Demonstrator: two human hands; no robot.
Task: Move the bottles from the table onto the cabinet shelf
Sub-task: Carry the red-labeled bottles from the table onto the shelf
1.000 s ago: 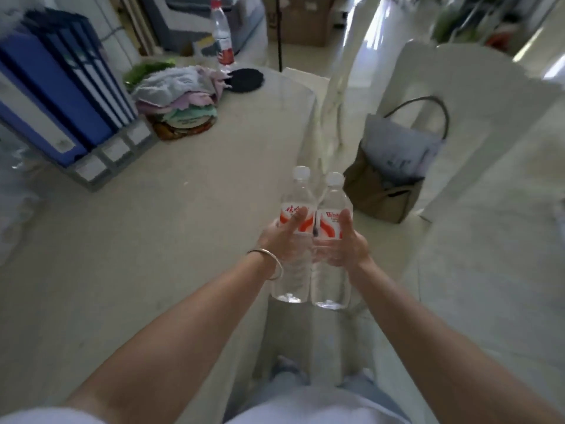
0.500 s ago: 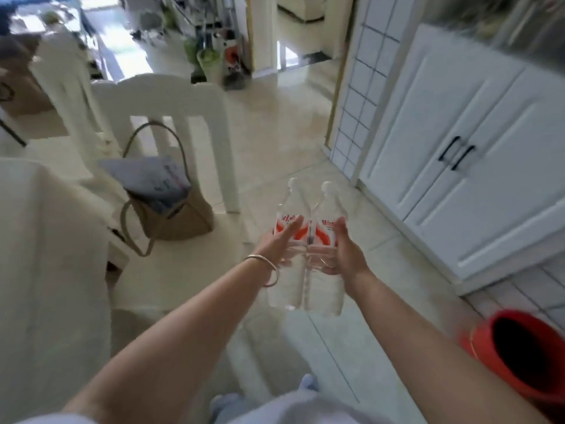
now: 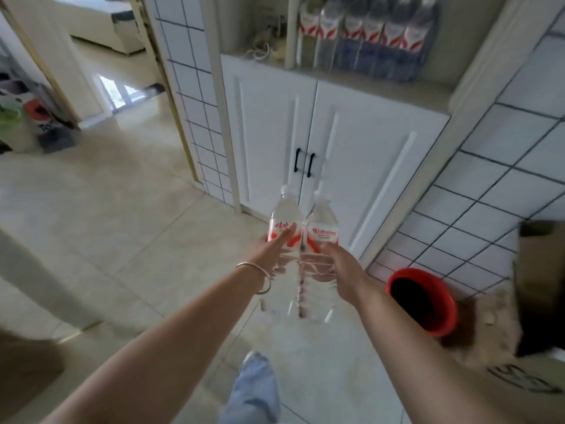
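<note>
- Two clear bottles, the left bottle [image 3: 284,228] and the right bottle [image 3: 323,231], are held upright and touching, above the floor [image 3: 122,228].
- The left hand [image 3: 270,252] has its grip on the left bottle, fingers lying along the red label.
- The right hand [image 3: 339,267] wraps the right bottle.
- At 12 o'clock stands the white cabinet [image 3: 351,142]; its shelf [image 3: 382,87] carries a row of bottles [image 3: 367,35].
- A red bucket [image 3: 423,301] sits at 3 o'clock.
</note>
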